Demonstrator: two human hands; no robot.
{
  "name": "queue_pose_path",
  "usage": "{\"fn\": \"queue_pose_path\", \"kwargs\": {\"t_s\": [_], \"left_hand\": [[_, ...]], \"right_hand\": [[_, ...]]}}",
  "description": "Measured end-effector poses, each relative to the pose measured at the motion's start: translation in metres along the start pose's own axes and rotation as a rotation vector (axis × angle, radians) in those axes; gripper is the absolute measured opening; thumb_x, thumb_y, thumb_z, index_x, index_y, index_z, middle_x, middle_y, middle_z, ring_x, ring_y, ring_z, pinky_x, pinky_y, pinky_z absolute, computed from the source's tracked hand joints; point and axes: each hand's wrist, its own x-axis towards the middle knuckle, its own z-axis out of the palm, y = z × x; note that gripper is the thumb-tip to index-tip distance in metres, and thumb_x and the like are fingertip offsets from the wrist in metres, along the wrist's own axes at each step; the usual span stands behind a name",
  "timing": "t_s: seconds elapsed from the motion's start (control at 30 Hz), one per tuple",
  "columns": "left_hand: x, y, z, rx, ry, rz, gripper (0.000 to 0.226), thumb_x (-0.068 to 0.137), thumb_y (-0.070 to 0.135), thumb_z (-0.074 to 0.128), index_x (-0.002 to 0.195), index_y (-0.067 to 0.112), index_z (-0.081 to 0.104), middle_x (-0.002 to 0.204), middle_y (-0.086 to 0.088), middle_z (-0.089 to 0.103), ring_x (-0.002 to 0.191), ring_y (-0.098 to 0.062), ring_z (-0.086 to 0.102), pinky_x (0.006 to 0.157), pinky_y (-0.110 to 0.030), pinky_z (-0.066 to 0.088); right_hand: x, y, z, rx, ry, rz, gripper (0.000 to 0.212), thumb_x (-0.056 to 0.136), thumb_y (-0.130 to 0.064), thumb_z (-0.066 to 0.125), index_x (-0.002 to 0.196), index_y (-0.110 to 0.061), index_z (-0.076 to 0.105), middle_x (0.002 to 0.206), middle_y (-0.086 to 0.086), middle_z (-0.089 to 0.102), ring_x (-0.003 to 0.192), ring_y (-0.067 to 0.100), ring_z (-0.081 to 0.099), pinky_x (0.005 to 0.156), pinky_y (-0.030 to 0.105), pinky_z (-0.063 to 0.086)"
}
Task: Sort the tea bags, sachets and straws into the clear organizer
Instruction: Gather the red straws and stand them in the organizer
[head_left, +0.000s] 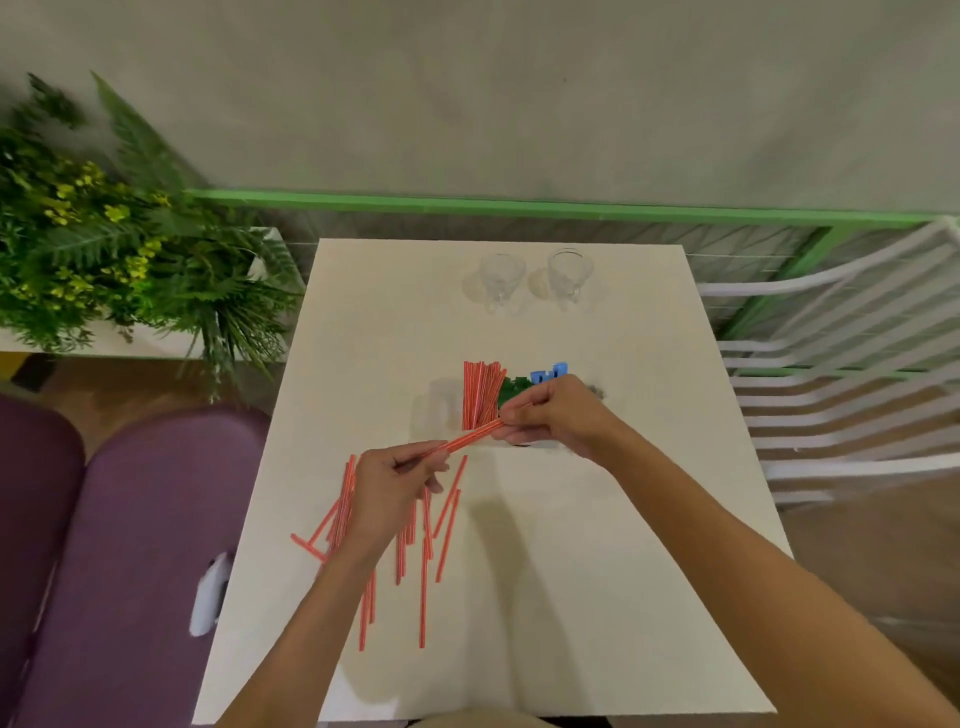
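**Midway: a straw bunch bridges both hands at the organizer's near edge**

Both hands grip the same few held straws (467, 438). The left hand (395, 483) pinches their near end and the right hand (550, 410) pinches their far end, fingers curled round them. The bunch's long axis slants up from the left hand to the right, and its far tip is just at the front of the organizer (522, 444).

The right hand is the nearer one to the organizer. It hangs directly over the front, in front of the green sachets (511, 387) and blue sachets (548, 371). Standing straws (483, 392) fill the organizer's left compartment, upright and fanned slightly.

The held bunch lies almost crosswise to those standing ones. My judgement is that the coming move turns on tipping it upright, far end down, and shifting it leftward into that compartment.

Loose straws (423, 551) lie scattered on the worktop (571, 571) on the near-left side of the organizer, under and around the left hand, so plenty remain to sort. Two cups (535, 278) stand well beyond the organizer.
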Motion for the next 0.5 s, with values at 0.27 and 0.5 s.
{"fn": "queue_pose_path", "kwargs": {"t_s": [0.27, 0.5], "left_hand": [[0.006, -0.021, -0.009, -0.024, 0.01, -0.104, 0.01, 0.09, 0.011, 0.065, 0.095, 0.015, 0.073, 0.08, -0.004, 0.075, 0.066, -0.02, 0.071, 0.055, -0.022, 0.053], [-0.008, -0.055, -0.018, 0.024, -0.079, -0.225, 0.013, 0.09, 0.005, 0.063, 0.095, 0.011, 0.074, 0.076, -0.007, 0.074, 0.06, -0.02, 0.066, 0.051, -0.024, 0.049]], "right_hand": [[0.033, -0.031, -0.008, -0.261, 0.203, -0.084, 0.013, 0.082, 0.005, 0.071, 0.093, 0.011, 0.07, 0.086, 0.027, 0.072, 0.077, 0.031, 0.074, 0.068, 0.028, 0.062], [0.084, -0.036, 0.003, -0.729, 0.274, -0.007, 0.009, 0.082, 0.003, 0.072, 0.089, 0.009, 0.071, 0.079, 0.023, 0.072, 0.06, 0.017, 0.072, 0.06, 0.023, 0.06]]}}
